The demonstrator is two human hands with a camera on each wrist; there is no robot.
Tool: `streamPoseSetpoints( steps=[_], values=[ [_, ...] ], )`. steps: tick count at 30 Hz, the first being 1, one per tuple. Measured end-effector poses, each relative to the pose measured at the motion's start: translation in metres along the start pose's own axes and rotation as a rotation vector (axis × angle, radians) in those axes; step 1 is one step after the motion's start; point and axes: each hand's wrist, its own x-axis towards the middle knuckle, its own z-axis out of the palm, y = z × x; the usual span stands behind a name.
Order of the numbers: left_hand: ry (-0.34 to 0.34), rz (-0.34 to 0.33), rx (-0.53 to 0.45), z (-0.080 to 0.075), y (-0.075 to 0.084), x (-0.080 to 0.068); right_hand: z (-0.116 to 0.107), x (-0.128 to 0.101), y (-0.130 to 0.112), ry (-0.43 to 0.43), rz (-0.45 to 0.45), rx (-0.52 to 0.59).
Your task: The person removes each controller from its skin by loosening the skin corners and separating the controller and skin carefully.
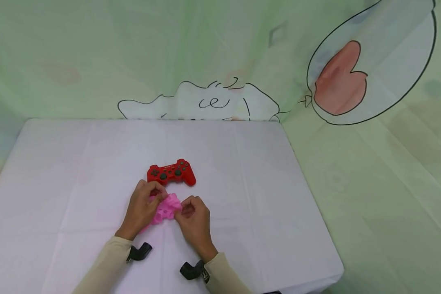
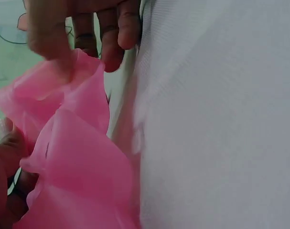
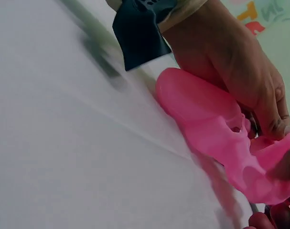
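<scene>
Both hands meet over the near middle of the desk (image 1: 242, 171), which is draped in a white cloth. Between them is a soft, bright pink silicone cover with round holes in it (image 1: 165, 210), bunched up and lifted slightly off the cloth. The left hand (image 1: 142, 206) pinches its left edge, thumb and fingers curled onto the pink material; from the left wrist camera the fingers (image 2: 111, 28) come down onto the top fold of the pink silicone cover (image 2: 68, 152), which fills the lower left of that view. The right hand (image 1: 192, 216) grips the cover's right edge with its fingers curled in. In the right wrist view the pink silicone cover (image 3: 216, 129) stretches in a smooth lobe toward the left hand (image 3: 230, 62), whose wrist carries a black camera mount (image 3: 140, 31).

Just beyond the hands, a glossy red game controller with dark buttons and two thumbsticks (image 1: 171, 172) lies flat on the cloth, apart from the cover and untouched. Cream sleeves cover both forearms. Behind the desk hangs a pale green curtain with a cartoon line drawing (image 1: 338, 77)
</scene>
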Motion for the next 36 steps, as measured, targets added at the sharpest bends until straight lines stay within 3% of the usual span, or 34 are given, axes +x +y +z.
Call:
streamPoseSetpoints(
  steps=[4, 12, 16, 19, 23, 27, 30, 33, 36],
  values=[
    [0.002, 0.010, -0.016, 0.001, -0.002, -0.001, -0.002, 0.007, -0.001, 0.022, -0.029, -0.011],
    [0.036, 0.055, -0.015, 0.002, -0.005, -0.003, 0.007, 0.017, -0.003, 0.163, -0.030, -0.097],
    [0.066, 0.108, 0.004, -0.001, -0.008, -0.004, 0.005, 0.019, -0.004, 0.139, 0.009, -0.108],
    [0.093, 0.121, 0.028, -0.008, -0.011, -0.010, -0.001, 0.017, -0.003, 0.065, 0.025, -0.104],
    [0.092, 0.059, 0.039, -0.024, -0.015, -0.025, -0.019, 0.016, 0.002, -0.108, 0.016, -0.110],
    [0.032, 0.005, 0.017, -0.036, -0.016, -0.041, -0.043, 0.017, 0.007, -0.334, -0.018, -0.112],
    [-0.015, -0.004, -0.002, -0.041, -0.018, -0.049, -0.056, 0.022, 0.009, -0.474, -0.091, -0.108],
    [-0.072, -0.005, -0.016, -0.042, -0.021, -0.055, -0.059, 0.027, 0.010, -0.549, -0.189, -0.152],
    [-0.139, 0.002, -0.023, -0.041, -0.023, -0.060, -0.057, 0.030, 0.010, -0.572, -0.254, -0.224]
  ],
)
